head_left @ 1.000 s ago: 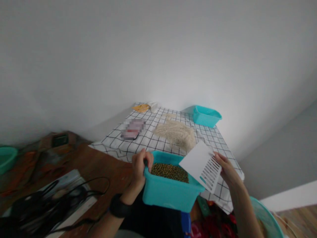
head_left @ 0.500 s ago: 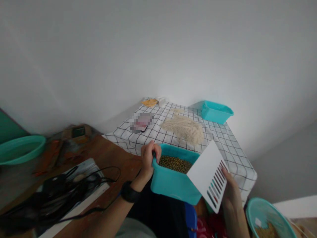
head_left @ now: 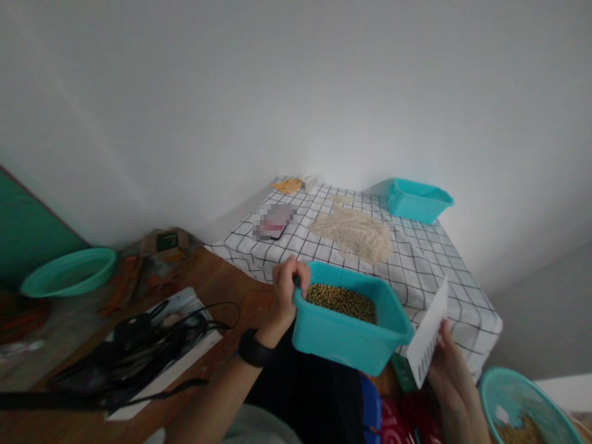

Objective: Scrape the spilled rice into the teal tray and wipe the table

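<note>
My left hand (head_left: 287, 287) grips the near-left rim of a turquoise plastic tub (head_left: 346, 336) filled with small green-brown beans (head_left: 342, 300); the tub is held up in front of me, off the table. My right hand (head_left: 451, 364) holds a white slotted plastic panel (head_left: 428, 342) by its lower edge, just right of the tub and turned nearly edge-on to me. A black band sits on my left wrist.
A checked cloth (head_left: 416, 259) covers a small table holding a pile of pale grain (head_left: 354, 231), a second turquoise tub (head_left: 419, 200) and a phone. A wooden bench (head_left: 208, 290) at left carries black cables (head_left: 139, 342) and a green basin (head_left: 69, 271). Another basin (head_left: 522, 401) sits low right.
The white panel has come off the tub's right side and swung down and right, turning edge-on. The tub has shifted slightly right as my view panned.
</note>
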A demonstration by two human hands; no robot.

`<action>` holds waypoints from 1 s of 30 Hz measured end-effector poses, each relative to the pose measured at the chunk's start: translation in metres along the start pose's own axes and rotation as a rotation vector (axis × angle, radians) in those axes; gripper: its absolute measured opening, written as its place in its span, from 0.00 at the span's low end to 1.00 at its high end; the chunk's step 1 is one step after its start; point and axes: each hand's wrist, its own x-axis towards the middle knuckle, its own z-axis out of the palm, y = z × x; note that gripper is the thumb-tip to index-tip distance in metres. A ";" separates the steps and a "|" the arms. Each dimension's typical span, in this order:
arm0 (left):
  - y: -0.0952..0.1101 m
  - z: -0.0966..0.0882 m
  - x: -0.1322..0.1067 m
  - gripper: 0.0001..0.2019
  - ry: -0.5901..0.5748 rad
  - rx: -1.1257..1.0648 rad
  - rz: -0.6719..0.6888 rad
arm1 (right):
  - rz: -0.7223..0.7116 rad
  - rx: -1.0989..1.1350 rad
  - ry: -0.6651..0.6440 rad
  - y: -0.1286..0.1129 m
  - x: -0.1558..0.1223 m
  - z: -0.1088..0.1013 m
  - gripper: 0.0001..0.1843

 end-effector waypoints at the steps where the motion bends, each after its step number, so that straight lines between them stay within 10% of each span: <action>1: 0.000 0.000 0.000 0.31 0.001 0.004 0.001 | 0.082 0.059 0.037 0.000 -0.002 0.000 0.18; 11: 0.000 -0.001 -0.001 0.30 -0.008 0.014 -0.028 | 0.140 0.080 0.147 -0.023 -0.014 -0.004 0.08; 23: 0.004 -0.003 0.003 0.30 -0.010 -0.023 -0.074 | -0.527 -0.164 0.220 -0.066 0.024 0.053 0.20; 30: 0.003 -0.005 0.001 0.31 0.008 -0.049 -0.139 | -0.611 -0.281 0.149 -0.084 0.074 0.078 0.19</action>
